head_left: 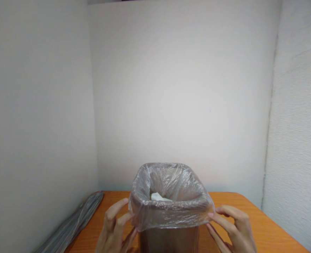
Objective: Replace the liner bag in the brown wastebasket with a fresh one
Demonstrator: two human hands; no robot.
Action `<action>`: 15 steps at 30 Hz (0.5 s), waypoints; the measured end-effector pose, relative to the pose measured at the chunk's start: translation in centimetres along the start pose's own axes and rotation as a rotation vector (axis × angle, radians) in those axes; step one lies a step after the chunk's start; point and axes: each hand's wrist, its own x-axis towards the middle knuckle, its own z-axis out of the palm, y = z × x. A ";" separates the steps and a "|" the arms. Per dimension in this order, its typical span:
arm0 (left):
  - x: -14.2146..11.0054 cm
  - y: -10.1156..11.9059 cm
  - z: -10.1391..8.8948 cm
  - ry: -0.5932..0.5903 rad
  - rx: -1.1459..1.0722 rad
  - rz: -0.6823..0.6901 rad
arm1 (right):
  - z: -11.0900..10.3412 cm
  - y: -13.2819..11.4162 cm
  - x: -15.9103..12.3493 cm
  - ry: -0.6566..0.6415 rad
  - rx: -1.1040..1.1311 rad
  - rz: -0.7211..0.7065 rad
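A brown waste bin stands upright on the table, lined with a clear plastic bin bag. The bag's top is folded outward over the rim and hangs down around the outside. My left hand pinches the loose hem of the bag at the bin's near left corner. At the near right corner, the fingertips of my right hand pinch the same hem. Inside the bin lies a piece of white crumpled paper or tissue, partly hidden by the near rim. The bin's lower part is out of frame.
The orange wood-coloured table reaches back to a pale wall. A long grey folded bundle of plastic or cloth lies along the table's left edge, against the left wall. A textured white wall borders the right side.
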 end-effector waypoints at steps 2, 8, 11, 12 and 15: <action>0.3 0.2 -0.2 -0.019 -0.001 -0.024 | -0.3 0.1 0.4 -0.059 -0.014 -0.040; 4.4 -0.7 -1.8 0.005 -0.106 -0.064 | -0.8 0.3 4.1 -0.047 0.086 0.010; 9.5 -2.6 -1.9 -0.042 -0.213 -0.172 | 0.1 1.1 8.2 -0.073 0.197 0.196; 11.2 -3.5 -1.7 -0.070 -0.287 -0.226 | 0.6 1.6 9.5 -0.096 0.237 0.267; 14.8 -6.6 -0.2 -0.148 -0.678 -0.501 | 2.3 3.9 11.7 -0.208 0.357 0.504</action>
